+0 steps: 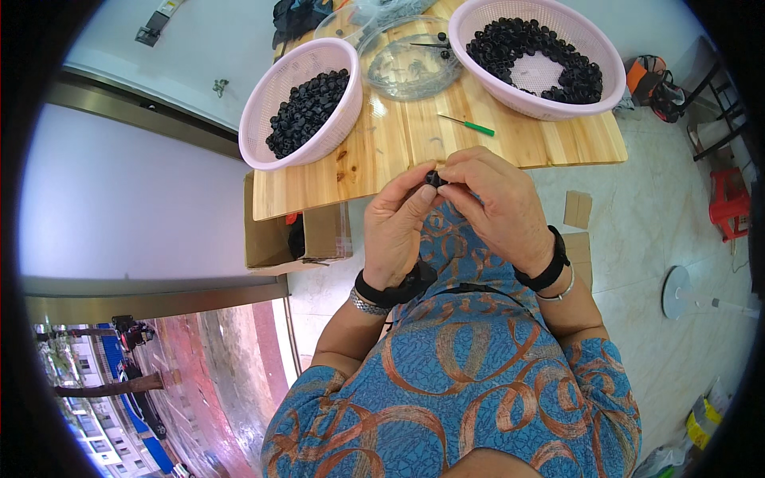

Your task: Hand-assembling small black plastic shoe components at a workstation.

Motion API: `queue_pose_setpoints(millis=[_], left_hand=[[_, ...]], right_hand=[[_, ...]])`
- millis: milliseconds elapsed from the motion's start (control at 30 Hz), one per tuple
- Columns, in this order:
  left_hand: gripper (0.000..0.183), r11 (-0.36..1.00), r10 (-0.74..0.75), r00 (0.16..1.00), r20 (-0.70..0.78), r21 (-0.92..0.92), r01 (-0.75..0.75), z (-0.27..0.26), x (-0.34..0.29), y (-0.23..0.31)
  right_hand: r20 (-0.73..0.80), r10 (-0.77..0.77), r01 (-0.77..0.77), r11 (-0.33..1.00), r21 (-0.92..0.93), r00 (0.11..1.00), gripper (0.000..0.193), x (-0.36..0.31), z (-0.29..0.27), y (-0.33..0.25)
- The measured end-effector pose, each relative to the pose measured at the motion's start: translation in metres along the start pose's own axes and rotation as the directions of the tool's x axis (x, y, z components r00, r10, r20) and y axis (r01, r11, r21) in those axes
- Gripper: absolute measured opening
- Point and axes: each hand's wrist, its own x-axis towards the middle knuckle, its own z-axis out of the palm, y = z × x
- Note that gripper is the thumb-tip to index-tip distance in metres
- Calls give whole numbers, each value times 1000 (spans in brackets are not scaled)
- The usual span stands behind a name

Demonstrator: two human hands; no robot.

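A small black plastic part (434,178) is pinched between the fingertips of both hands, just off the table's front edge. My left hand (398,219) grips it from the left with thumb and forefinger. From the right, the thumb and fingers of my right hand (496,203) close on the same part. Its exact kind is too small to make out. Beyond the hands, a green-handled screwdriver (478,127) lies on the wooden table (382,151). Many similar black pieces fill a pink basket (249,119) at the left and ring the inside of a larger pink basket (550,111) at the right.
Between the baskets lies a clear plastic tray (410,84) with a few black bits near it. A cardboard box (263,243) stands under the table's left side. Cardboard pieces (578,209) lie on the floor at right, with a red stool (727,205) farther off.
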Motion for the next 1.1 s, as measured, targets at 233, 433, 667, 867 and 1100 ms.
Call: queue_pose_setpoints(millis=[233,433,667,867,1100], left_hand=[[28,992,-17,1000,-15,125,19,-5,-2,4],[27,992,-104,995,-8,65,104,-9,-6,6],[27,977,-153,983,101,168,135,-13,-8,12],[27,979,-133,985,113,172,113,-15,-11,11],[23,988,-140,988,66,78,135,-13,-14,10]], right_hand=[[48,-67,69,997,-34,997,10,2,4,2],[166,35,-64,983,169,985,17,4,-2,12],[436,395,-566,724,394,808,23,11,-13,14],[485,290,-488,800,350,825,24,10,-14,20],[507,158,-310,922,231,848,29,12,-12,22]])
